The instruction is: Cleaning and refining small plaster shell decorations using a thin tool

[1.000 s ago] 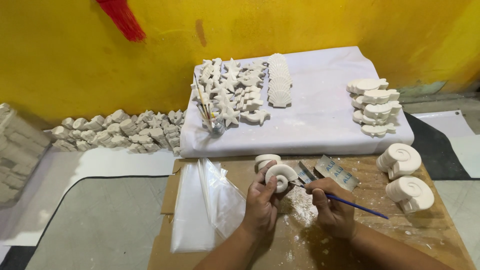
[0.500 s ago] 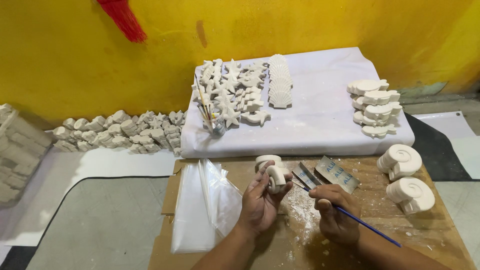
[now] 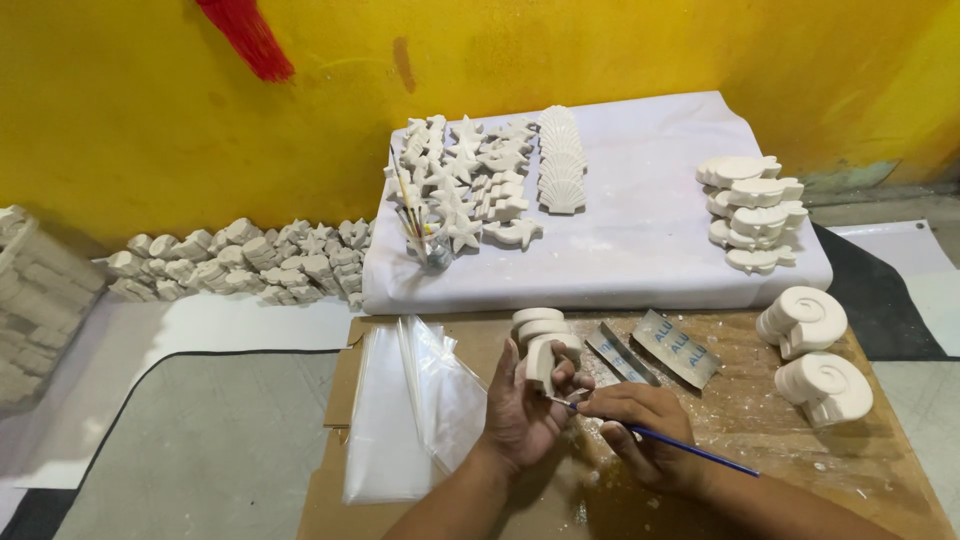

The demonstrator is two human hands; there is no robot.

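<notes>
Gripping a white plaster piece (image 3: pixel 545 358), left hand (image 3: pixel 525 410) faces brush-holding right hand (image 3: pixel 645 432).

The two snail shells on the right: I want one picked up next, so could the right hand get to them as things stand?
Probably yes. The snail shells sit on open board with nothing in between, but the right hand is holding a brush, which would likely need setting down.

White plaster piece (image 3: pixel 541 362), blue-handled brush (image 3: pixel 680 446)

A white plaster shell piece (image 3: pixel 543 362) stands upright, touched by a thin blue-handled brush (image 3: pixel 660 438).
</notes>
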